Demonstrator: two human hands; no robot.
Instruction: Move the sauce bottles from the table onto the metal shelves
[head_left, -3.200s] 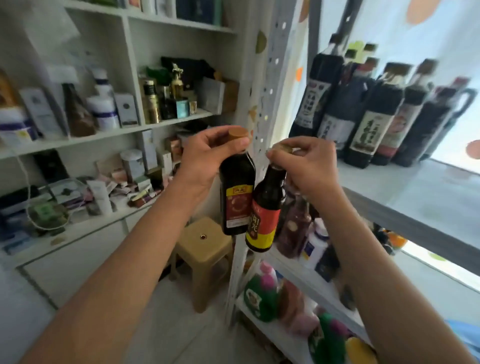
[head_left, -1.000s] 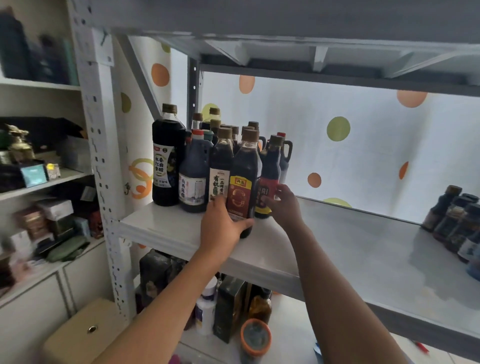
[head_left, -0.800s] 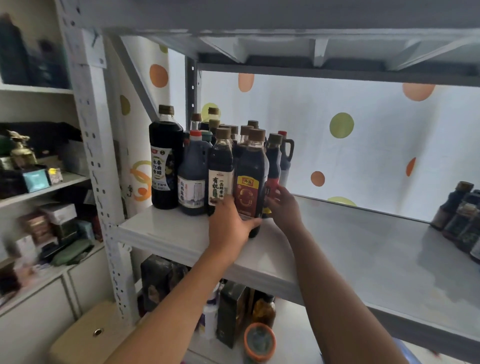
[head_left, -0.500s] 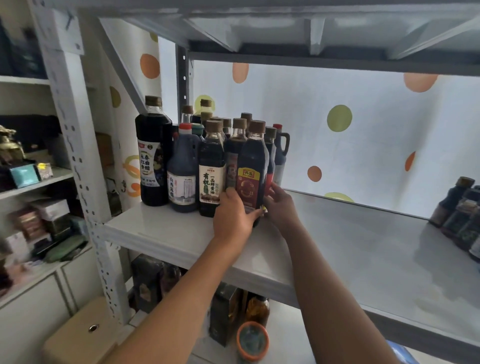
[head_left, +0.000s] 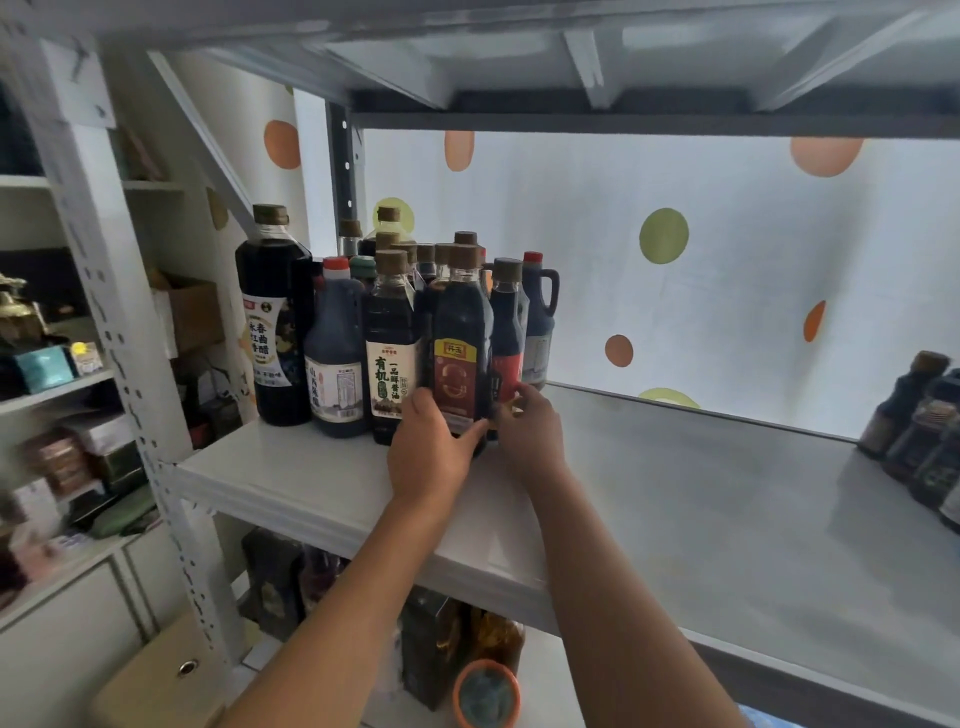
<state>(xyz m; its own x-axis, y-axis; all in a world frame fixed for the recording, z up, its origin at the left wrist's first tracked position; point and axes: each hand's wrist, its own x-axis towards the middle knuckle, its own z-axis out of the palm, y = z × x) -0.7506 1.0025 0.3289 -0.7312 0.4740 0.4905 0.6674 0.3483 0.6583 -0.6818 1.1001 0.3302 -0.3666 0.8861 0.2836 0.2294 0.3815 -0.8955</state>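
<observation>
The metal shelf (head_left: 675, 519) fills most of the view, its pale board running from 9 o'clock to 4 o'clock, with the underside of the next board overhead; its right end is cut off by the frame edge. Behind it hangs a white sheet with coloured dots (head_left: 701, 270). At 10 o'clock on the board stands a packed cluster of dark sauce bottles (head_left: 337, 343); those at the rear show only their caps. A smaller group of dark bottles (head_left: 919, 431) at 3 o'clock is blurred and partly cut off.

At the front of the cluster stands the red-labelled bottle (head_left: 460, 348), upright on the board. The left hand (head_left: 428, 452) wraps its base from the left, thumb curled across the front, so this grip clasps the bottle. Just right of it, a second bottle with a red label (head_left: 508, 338) is half hidden behind the first. The right hand (head_left: 530, 434) holds its lower part, fingers curled round it; the fingertips and the bottle's base are hidden.

Below the board at 6 o'clock, dim containers and an orange-rimmed tub (head_left: 485, 693) are hard to make out.
</observation>
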